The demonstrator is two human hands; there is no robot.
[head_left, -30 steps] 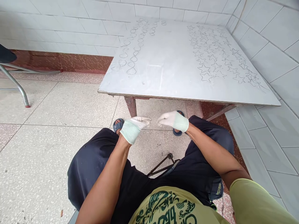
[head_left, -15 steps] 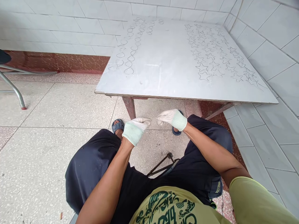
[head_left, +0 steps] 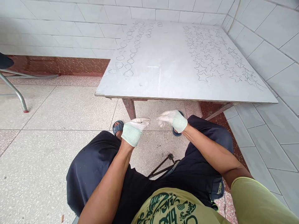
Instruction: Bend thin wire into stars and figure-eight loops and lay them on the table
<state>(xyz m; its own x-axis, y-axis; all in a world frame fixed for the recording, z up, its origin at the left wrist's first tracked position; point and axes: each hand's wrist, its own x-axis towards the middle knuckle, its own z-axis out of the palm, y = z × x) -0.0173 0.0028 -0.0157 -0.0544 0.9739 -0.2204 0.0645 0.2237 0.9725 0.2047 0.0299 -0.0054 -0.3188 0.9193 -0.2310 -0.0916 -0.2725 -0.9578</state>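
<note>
My left hand [head_left: 136,123], in a white glove with a pale green cuff, is pinched closed in front of the table edge. Facing it, my right hand [head_left: 170,119] wears a matching glove, its fingers also pressed together. A thin bent wire [head_left: 154,114] shows faintly in the narrow gap between the fingertips; its full shape cannot be made out. On the white tabletop [head_left: 163,84] lie wire stars [head_left: 202,76] in rows on the right. Looped wire pieces like figure eights [head_left: 128,70] run in lines on the left.
The table stands against tiled walls [head_left: 107,31], its front edge just beyond my hands. A table leg [head_left: 129,108] is behind my left hand. A dark metal frame [head_left: 163,165] sits between my legs. A chair's metal leg [head_left: 20,98] is at far left.
Both hands stay nearly in place; the right hand's fingers have shifted slightly. Bent wire now shows just above the gap between the fingertips. The view has tilted a little.
</note>
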